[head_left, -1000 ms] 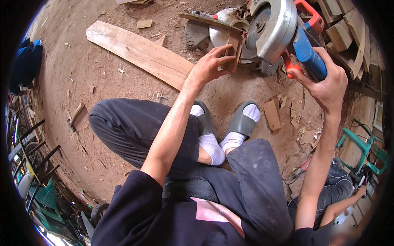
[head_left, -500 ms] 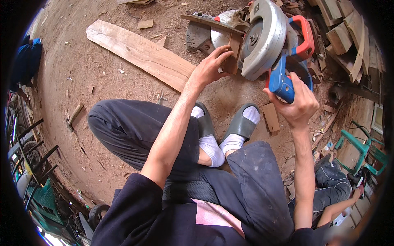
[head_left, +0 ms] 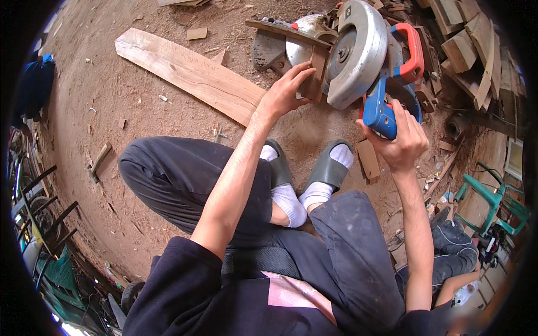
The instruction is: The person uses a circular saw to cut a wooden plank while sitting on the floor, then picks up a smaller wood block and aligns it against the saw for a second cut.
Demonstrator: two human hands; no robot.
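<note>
I sit low over a dirt floor with my knees bent and my feet in grey slippers. My right hand [head_left: 399, 141] grips the blue handle of a circular saw [head_left: 361, 53] with a silver blade guard and a red top handle, held tilted above the ground. My left hand [head_left: 287, 91] presses on a small upright wooden block [head_left: 312, 78] right beside the saw's guard. Behind them sits a second saw-like metal tool [head_left: 283, 42] with a flat base plate.
A long pale plank [head_left: 188, 73] lies on the dirt to the left. Stacked timber offcuts [head_left: 471, 50] fill the upper right. A small wood piece [head_left: 368, 159] lies by my right foot. Green chair frames [head_left: 493, 201] stand at right, dark metal racks [head_left: 39, 218] at left.
My right hand has swung the saw leftward and down toward the block; the blue handle now points downward. My left hand stays on the block.
</note>
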